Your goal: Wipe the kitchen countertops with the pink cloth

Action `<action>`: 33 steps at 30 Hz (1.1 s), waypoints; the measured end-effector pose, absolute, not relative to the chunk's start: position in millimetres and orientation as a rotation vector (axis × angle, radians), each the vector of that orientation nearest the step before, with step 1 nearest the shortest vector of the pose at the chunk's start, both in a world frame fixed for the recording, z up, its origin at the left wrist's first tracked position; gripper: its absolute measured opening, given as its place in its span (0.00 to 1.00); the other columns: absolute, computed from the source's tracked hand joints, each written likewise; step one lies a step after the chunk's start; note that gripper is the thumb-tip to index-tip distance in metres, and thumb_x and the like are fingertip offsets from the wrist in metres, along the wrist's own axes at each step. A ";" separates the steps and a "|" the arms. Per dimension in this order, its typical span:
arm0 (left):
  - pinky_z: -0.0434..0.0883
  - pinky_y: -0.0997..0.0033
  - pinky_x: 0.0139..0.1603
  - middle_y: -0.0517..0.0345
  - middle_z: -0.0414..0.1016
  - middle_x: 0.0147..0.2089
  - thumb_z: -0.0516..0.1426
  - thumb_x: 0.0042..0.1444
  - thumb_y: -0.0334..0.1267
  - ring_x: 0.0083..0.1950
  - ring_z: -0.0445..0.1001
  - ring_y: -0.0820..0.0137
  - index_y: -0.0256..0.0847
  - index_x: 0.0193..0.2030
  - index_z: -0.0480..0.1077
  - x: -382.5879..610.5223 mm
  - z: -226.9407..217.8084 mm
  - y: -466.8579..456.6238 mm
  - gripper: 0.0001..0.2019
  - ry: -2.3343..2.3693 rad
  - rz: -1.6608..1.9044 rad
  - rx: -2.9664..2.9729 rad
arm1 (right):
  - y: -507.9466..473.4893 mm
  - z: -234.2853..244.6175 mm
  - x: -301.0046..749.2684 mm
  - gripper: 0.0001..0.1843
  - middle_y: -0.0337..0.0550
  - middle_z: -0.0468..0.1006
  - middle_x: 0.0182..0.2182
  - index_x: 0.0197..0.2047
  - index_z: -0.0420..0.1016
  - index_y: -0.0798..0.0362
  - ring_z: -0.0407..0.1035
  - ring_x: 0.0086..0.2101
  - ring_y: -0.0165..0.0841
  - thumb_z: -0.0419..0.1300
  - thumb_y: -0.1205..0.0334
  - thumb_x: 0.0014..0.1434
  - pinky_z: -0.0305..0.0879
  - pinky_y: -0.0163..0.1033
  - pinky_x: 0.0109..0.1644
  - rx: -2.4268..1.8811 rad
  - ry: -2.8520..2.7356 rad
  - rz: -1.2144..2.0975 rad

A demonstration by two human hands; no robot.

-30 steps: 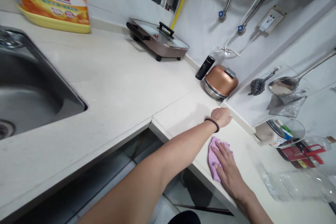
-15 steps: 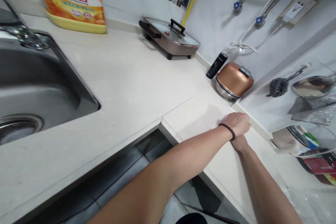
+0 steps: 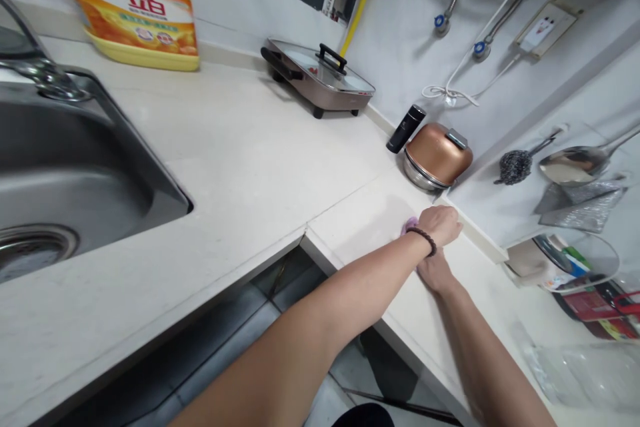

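Observation:
My left hand [image 3: 440, 223], with a dark beaded bracelet [image 3: 423, 238] at its wrist, is closed low over the white counter [image 3: 265, 153]. Its fingertips are turned away, so whatever they hold does not show. That forearm crosses over my right wrist. My right hand [image 3: 431, 271] lies lower on the counter, reaching under the bracelet with its fingers mostly covered. In line with it, a bit of purple cloth [image 3: 410, 223] pokes out beyond the left wrist, bunched against the counter.
Behind the hands stand a copper-coloured lidded pot [image 3: 440, 155] and a black flask [image 3: 406, 128]. An electric pan [image 3: 325, 83], a yellow detergent jug [image 3: 135, 13] and a steel sink [image 3: 100, 167] lie leftward. Clear plastic containers [image 3: 590, 373] sit at right. The counter has an inner corner [image 3: 305, 232].
Both hands and the purple cloth have shifted slightly left and nearer along the counter. More of the cloth shows beside the left wrist. The view has turned a little to the right.

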State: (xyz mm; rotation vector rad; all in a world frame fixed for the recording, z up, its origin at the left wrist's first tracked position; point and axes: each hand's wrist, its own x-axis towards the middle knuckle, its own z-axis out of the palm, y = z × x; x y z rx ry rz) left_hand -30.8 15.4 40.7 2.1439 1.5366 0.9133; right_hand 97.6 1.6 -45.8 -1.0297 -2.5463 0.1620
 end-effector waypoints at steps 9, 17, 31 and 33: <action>0.76 0.67 0.52 0.45 0.84 0.50 0.54 0.69 0.43 0.54 0.82 0.59 0.38 0.47 0.81 -37.0 31.7 24.1 0.16 1.613 0.848 2.089 | -144.0 -43.8 150.0 0.30 0.40 0.52 0.76 0.78 0.54 0.38 0.44 0.74 0.46 0.48 0.48 0.77 0.46 0.60 0.76 -1.120 -2.782 0.074; 0.77 0.63 0.51 0.43 0.84 0.49 0.55 0.68 0.44 0.53 0.82 0.55 0.36 0.48 0.81 -18.6 22.4 16.5 0.16 1.507 0.796 2.193 | -114.9 -64.1 236.5 0.29 0.42 0.53 0.76 0.77 0.57 0.39 0.47 0.74 0.46 0.44 0.47 0.77 0.49 0.64 0.75 -1.375 -2.570 -0.008; 0.77 0.63 0.51 0.42 0.83 0.51 0.54 0.70 0.44 0.54 0.82 0.55 0.36 0.50 0.80 -10.6 20.6 13.0 0.17 1.428 0.721 2.299 | 63.6 -57.6 260.6 0.20 0.50 0.73 0.60 0.61 0.73 0.50 0.72 0.53 0.41 0.63 0.52 0.71 0.74 0.52 0.57 -1.642 -2.341 -0.374; 0.77 0.63 0.51 0.43 0.83 0.51 0.54 0.70 0.44 0.55 0.81 0.55 0.37 0.50 0.80 -12.4 20.5 13.7 0.16 1.442 0.719 2.303 | 60.9 -56.4 259.5 0.18 0.50 0.73 0.59 0.61 0.74 0.50 0.73 0.52 0.40 0.62 0.52 0.72 0.75 0.51 0.56 -1.658 -2.322 -0.380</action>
